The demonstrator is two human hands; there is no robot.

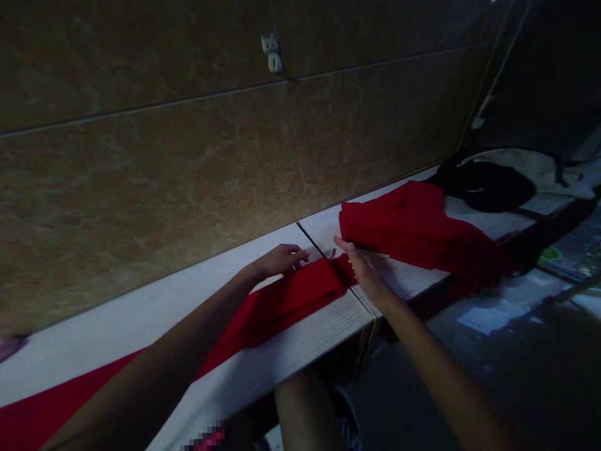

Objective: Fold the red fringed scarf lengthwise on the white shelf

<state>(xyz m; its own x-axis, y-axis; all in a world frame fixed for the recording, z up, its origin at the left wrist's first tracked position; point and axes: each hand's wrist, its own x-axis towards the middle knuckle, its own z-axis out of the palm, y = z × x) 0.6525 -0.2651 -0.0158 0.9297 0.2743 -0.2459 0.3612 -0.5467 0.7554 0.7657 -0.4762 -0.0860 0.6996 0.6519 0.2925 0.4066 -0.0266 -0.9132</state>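
A long red scarf point(291, 291) runs along the white bench from the lower left, its near part folded over in layers and its fringed end pointing right. My left hand point(282, 258) is at the scarf's far edge, fingers loosely bent and apart, with nothing visible in them. Beside the fringe, my right hand point(366, 272) has its fingers stretched out; its palm side is partly hidden, and I cannot tell whether it touches the fringe. Farther right lies a loose pile of folded red cloth point(399, 222), its fringed end hanging over the front edge.
The white bench top point(310, 338) has a dark seam and meets a brown tiled wall point(211, 163). A white cat-shaped hook point(271, 53) is on the wall. Black cloth point(488, 185) and a pale bag point(530, 166) lie at the far right. The lighting is dim.
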